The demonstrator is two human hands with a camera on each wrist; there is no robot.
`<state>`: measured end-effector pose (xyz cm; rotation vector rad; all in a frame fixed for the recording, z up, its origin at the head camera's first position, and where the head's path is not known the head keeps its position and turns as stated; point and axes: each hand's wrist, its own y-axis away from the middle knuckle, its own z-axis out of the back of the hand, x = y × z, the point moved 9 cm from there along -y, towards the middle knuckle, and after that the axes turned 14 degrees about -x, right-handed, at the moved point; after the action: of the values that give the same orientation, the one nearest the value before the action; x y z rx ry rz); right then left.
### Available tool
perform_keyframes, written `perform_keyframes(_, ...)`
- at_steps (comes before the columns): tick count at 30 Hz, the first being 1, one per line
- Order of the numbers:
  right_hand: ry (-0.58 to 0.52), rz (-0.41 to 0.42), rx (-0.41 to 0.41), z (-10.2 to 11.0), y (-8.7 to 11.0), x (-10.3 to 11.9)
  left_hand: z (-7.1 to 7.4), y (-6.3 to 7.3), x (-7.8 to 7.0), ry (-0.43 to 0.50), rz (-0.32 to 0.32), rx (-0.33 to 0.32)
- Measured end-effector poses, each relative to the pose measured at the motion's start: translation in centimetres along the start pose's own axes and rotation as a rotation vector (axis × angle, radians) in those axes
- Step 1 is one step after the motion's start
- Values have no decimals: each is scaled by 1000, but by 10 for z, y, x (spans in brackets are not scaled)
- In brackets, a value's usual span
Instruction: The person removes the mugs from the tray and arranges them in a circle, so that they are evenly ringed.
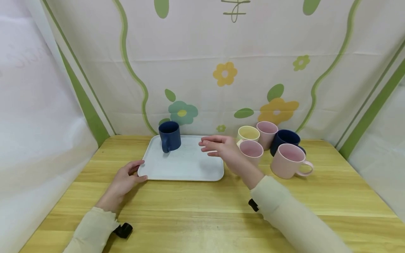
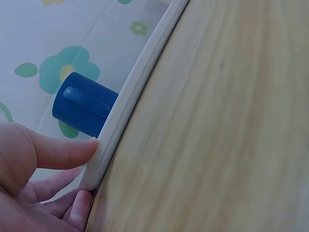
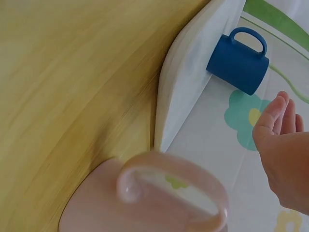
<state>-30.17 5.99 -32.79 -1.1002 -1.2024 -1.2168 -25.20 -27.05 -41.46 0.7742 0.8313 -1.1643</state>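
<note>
A white rectangular tray [image 1: 183, 165] lies on the wooden table, with a dark blue mug [image 1: 171, 137] upright near its back left corner, handle toward the front. My left hand [image 1: 124, 179] holds the tray's front left corner; in the left wrist view the thumb [image 2: 67, 153] presses on the rim and the other fingers wrap the corner. My right hand [image 1: 226, 151] hovers over the tray's right side with fingers extended and nothing in it. Just beneath the right forearm stands a pink mug [image 1: 251, 148], its handle large in the right wrist view.
Right of the tray cluster more mugs: a pale yellow one [image 1: 248, 133], a pink one [image 1: 267, 128] at the back, a dark blue one [image 1: 284, 137] and a pink one [image 1: 286, 163] with its handle to the right. A patterned cloth [image 1: 190, 77] hangs behind the table [image 1: 196, 214].
</note>
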Motion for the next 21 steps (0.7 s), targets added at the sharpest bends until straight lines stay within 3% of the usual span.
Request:
perform_keyframes(10, -27, -26, 28, -34, -16, -9, 0, 0, -1, 7, -13, 0)
perform_keyframes(21, -90, -83, 121, -67, -24, -23, 0, -2, 1, 16, -8, 7)
